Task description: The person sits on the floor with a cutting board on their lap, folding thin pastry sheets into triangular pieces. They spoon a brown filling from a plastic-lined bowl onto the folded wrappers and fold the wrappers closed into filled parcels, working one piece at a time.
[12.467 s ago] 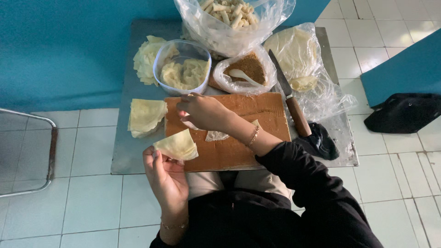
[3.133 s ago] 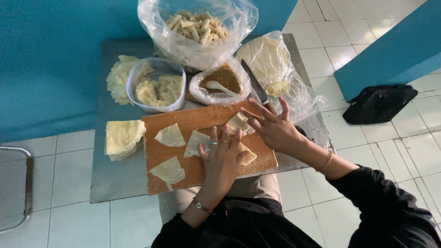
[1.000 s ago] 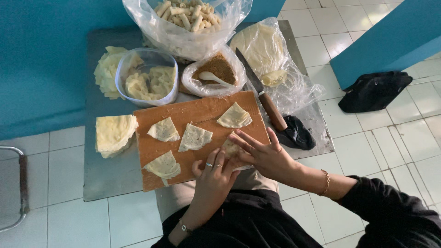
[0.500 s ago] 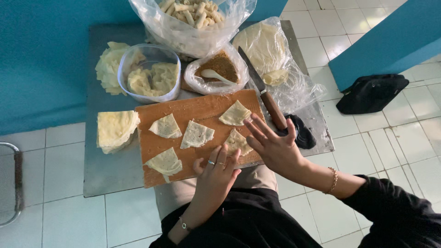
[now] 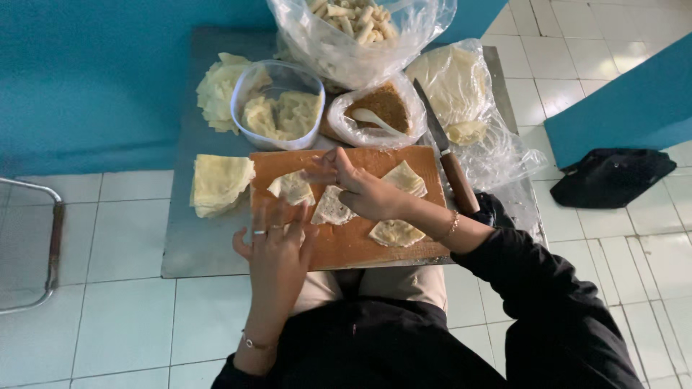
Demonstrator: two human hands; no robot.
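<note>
A wooden cutting board lies on a metal table, with triangular folded pastry wrappers on it: one at the upper left, one in the middle, one at the upper right and one at the lower right. My left hand rests flat with spread fingers on the board's lower left part, just below the upper left wrapper. My right hand reaches leftward across the board's middle, with its fingertips by the upper left wrapper. It grips nothing I can see.
Behind the board stand a clear tub of wrappers, a bag of brown filling with a spoon, a big bag of rolled sticks and a bag of round sheets. A knife lies right, a wrapper stack left. A black bag is on the floor.
My right hand has swung from the board's right side to its middle and upper left. My left hand has slid left onto the board's lower left, covering the wrapper there.
</note>
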